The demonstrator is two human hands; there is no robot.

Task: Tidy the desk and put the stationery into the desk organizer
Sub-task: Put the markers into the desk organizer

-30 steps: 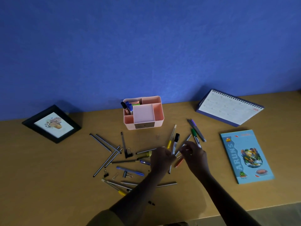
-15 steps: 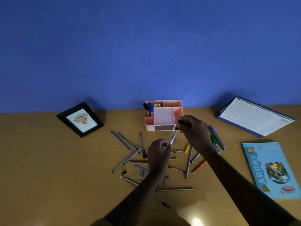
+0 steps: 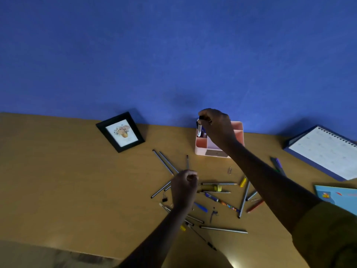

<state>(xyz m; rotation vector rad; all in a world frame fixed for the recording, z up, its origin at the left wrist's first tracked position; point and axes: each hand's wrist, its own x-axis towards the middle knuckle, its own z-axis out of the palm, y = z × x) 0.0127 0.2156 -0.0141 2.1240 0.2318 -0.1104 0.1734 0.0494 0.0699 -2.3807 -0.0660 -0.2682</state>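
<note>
Right hand (image 3: 217, 128) — fingers curled round a black-capped marker (image 3: 199, 127), which it holds upright. Directly under this grip: the rear-left compartment of the pink desk organizer (image 3: 237, 123), which the marker's lower end enters beside other markers standing there.

Left hand (image 3: 183, 188) — fingers curled in, hovering low over the desk (image 3: 77, 180); whether it holds anything cannot be told.

Loose stationery round the left hand:
- yellow highlighter (image 3: 214, 188), just to its right, lying among grey pencils;
- binder clip (image 3: 164, 199), just to its left;
- paper clip (image 3: 229, 170), between the two hands;
- red pencil (image 3: 255, 206), further right, beneath the right forearm.

Other items: black picture frame (image 3: 120, 132), well left of the right hand's grip; spiral desk calendar (image 3: 324, 151) and blue notebook (image 3: 340, 198), well to its right.
</note>
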